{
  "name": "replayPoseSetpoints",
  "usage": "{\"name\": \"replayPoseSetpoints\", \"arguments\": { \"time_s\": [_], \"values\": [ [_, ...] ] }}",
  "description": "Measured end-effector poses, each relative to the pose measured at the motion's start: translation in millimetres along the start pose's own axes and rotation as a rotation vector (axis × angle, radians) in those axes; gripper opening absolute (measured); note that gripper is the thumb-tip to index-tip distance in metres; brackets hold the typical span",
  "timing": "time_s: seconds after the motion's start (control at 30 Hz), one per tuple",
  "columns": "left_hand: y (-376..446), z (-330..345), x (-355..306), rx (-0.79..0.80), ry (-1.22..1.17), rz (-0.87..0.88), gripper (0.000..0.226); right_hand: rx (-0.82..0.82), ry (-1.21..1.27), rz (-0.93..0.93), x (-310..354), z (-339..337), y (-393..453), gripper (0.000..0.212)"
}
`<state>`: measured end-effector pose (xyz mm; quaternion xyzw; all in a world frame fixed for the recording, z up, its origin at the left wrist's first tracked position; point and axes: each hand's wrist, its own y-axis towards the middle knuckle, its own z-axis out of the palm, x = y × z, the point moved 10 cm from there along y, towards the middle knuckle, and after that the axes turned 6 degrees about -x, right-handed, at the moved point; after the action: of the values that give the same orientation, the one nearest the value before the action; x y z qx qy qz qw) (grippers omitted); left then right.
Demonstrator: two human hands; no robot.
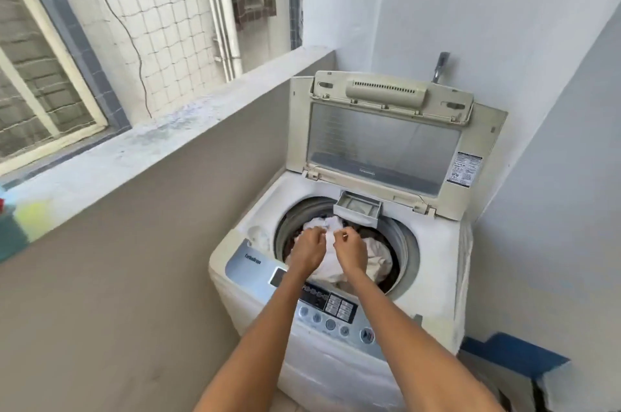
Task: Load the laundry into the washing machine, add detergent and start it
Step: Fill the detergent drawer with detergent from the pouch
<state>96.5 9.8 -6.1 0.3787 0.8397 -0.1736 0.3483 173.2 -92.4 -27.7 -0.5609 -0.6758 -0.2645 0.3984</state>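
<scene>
A white top-loading washing machine (433, 243) stands in the corner with its lid (383, 139) raised against the wall. White laundry (378, 255) fills the drum, with darker cloth under it. My left hand (307, 252) and my right hand (351, 250) are both over the drum, side by side, each pinching the white cloth. The detergent drawer (358, 208) juts out at the drum's far rim. The control panel (331, 311) with its round buttons runs along the near edge, under my forearms.
A low grey wall with a concrete ledge (151, 146) runs along the left. Blurred bottles, teal and yellow (23, 223), sit on the ledge at the far left. A tap (440, 67) sticks out of the wall behind the lid. A blue object (510, 353) lies on the floor at right.
</scene>
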Motion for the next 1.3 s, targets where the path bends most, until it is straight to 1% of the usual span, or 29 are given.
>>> {"name": "replayPoseSetpoints", "arguments": {
  "time_s": [0.1,0.17,0.27,0.37,0.43,0.47,0.5,0.57,0.63,0.7,0.77,0.83,0.93,1.07,1.2,1.23,1.3],
  "values": [
    [34.5,32.2,4.3,0.053,-0.164,-0.075,0.030,-0.063,0.177,0.194,-42.0,5.3,40.2,0.021],
    [57.7,48.8,10.6,0.081,-0.285,-0.173,0.024,-0.136,0.348,0.315,-61.4,4.2,61.2,0.020],
    [99.1,81.9,24.4,0.155,-0.488,-0.347,0.025,-0.248,0.622,0.518,-82.5,9.9,87.9,0.019],
    [124.8,112.8,40.8,0.208,-0.633,-0.536,0.041,-0.351,0.812,0.707,-102.8,23.1,101.0,0.023],
    [135.6,116.9,42.6,0.217,-0.668,-0.594,0.043,-0.386,0.883,0.781,-107.5,37.0,104.8,0.018],
    [140.9,118.1,43.7,0.208,-0.693,-0.612,0.043,-0.397,0.923,0.798,-107.1,42.7,105.9,0.016],
    [146.1,119.8,46.3,0.185,-0.734,-0.641,0.041,-0.407,0.968,0.806,-106.1,47.4,108.2,0.018],
    [158.4,124.0,48.9,0.159,-0.779,-0.686,0.036,-0.438,1.054,0.817,-102.8,53.0,115.0,0.031],
    [167.7,125.7,43.9,0.148,-0.779,-0.684,0.022,-0.501,1.104,0.830,-100.6,52.2,120.6,0.038],
    [173.5,125.8,42.2,0.106,-0.789,-0.706,0.021,-0.587,1.100,0.849,-101.3,49.2,122.1,0.036],
    [177.0,130.5,43.5,0.087,-0.793,-0.737,0.019,-0.659,1.062,0.870,-102.7,47.7,122.8,0.028],
    [180.3,137.4,43.2,0.079,-0.787,-0.727,0.019,-0.693,1.025,0.861,-100.5,44.5,127.6,0.020],
    [182.8,136.9,41.4,0.041,-0.795,-0.738,0.009,-0.727,0.948,0.863,-97.1,35.4,136.6,0.012],
    [189.0,140.6,41.4,-0.005,-0.867,-0.747,0.021,-0.728,0.944,0.845,-95.6,35.8,140.6,0.009],
    [196.6,140.7,37.0,-0.040,-0.945,-0.760,0.021,-0.735,1.002,0.851,-96.9,36.6,147.0,0.004],
    [198.5,141.2,37.8,-0.061,-0.945,-0.754,0.020,-0.737,1.017,0.855,-97.5,36.1,149.0,0.005],
    [200.9,149.6,45.0,-0.095,-0.908,-0.756,0.014,-0.745,1.017,0.857,-100.5,36.3,151.4,0.017]
  ]
}}
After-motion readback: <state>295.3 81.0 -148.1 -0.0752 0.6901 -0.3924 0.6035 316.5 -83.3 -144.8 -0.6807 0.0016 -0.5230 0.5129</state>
